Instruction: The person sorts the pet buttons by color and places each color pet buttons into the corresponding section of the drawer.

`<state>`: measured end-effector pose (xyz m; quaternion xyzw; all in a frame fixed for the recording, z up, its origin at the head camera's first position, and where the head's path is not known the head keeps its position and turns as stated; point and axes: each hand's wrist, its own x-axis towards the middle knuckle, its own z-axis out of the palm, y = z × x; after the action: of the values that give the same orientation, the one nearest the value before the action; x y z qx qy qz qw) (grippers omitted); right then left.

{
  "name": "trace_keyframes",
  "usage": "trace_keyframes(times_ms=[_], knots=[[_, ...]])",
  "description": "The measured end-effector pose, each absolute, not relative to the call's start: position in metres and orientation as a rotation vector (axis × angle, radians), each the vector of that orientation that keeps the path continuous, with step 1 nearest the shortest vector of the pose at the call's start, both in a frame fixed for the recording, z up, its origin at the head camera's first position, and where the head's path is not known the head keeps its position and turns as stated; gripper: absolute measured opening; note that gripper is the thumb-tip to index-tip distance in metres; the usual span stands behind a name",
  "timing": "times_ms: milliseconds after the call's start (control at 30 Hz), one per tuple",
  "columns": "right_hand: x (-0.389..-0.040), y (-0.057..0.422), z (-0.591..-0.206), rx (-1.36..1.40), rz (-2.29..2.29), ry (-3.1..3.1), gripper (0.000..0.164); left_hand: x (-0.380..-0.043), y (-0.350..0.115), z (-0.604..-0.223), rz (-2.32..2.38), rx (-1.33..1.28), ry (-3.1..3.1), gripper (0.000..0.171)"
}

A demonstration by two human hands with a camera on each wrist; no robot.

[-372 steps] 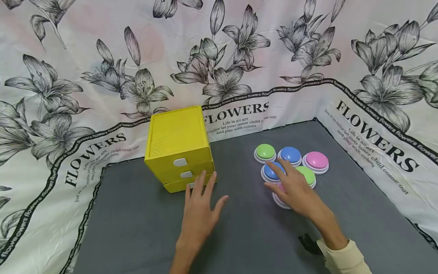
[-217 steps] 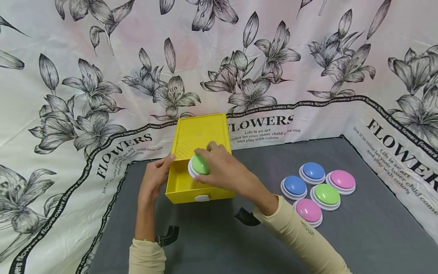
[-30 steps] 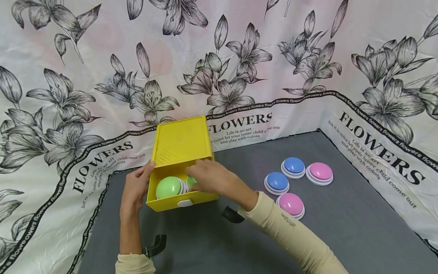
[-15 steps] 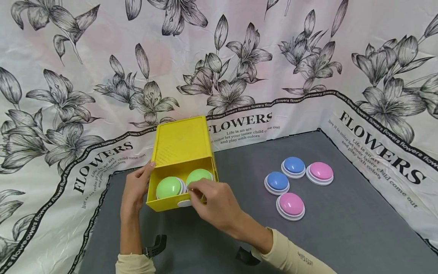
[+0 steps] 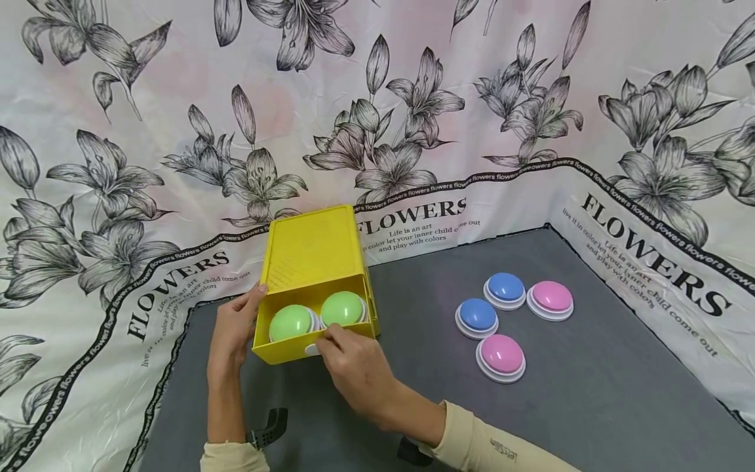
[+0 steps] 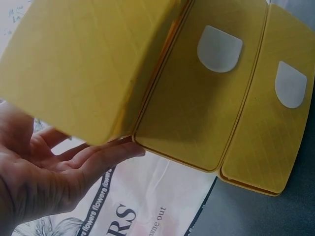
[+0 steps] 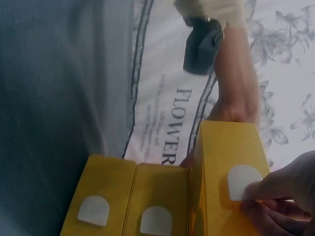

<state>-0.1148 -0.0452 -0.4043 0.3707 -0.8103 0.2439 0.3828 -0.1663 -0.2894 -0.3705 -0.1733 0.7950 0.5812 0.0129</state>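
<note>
L hand: my left hand point(image 5: 232, 328) lies flat w/ straight fingers along the drawer's 9 o'clock side, steadying it.
Cabinet: yellow drawer cabinet point(image 5: 309, 246), ribbed top, white tab handles; stands on the grey mat point(image 5: 590, 406) at approx. 10 o'clock, back against the flower cloth point(image 5: 413, 131).
Drawer: top drawer point(image 5: 283, 353) pulled out, 2 green dome buttons point(image 5: 342, 308) side by side inside, filling the width.
R hand: my right hand point(image 5: 354, 367) pinches the drawer's white tab handle point(image 7: 242, 182) at the front.
Room: 2 blue buttons point(image 5: 478, 314) & 2 pink buttons point(image 5: 501, 354) sit at 2 o'clock, well apart from the cabinet; bare mat between.
</note>
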Motion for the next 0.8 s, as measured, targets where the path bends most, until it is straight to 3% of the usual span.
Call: trace_keyframes(times_ms=[333,533,800], knots=[[-0.167,-0.056,-0.402,0.949,0.660,-2.170,0.013,-0.164,-0.290,-0.371,1.888,-0.534,2.416,0.072],[-0.186,-0.060,-0.404,0.945,0.660,-2.158,0.025,-0.165,-0.290,-0.372,1.924,-0.482,2.405,0.070],[-0.188,-0.058,-0.408,0.958,0.670,-2.164,0.007,-0.166,-0.292,-0.369,1.953,-0.484,2.398,0.068]])
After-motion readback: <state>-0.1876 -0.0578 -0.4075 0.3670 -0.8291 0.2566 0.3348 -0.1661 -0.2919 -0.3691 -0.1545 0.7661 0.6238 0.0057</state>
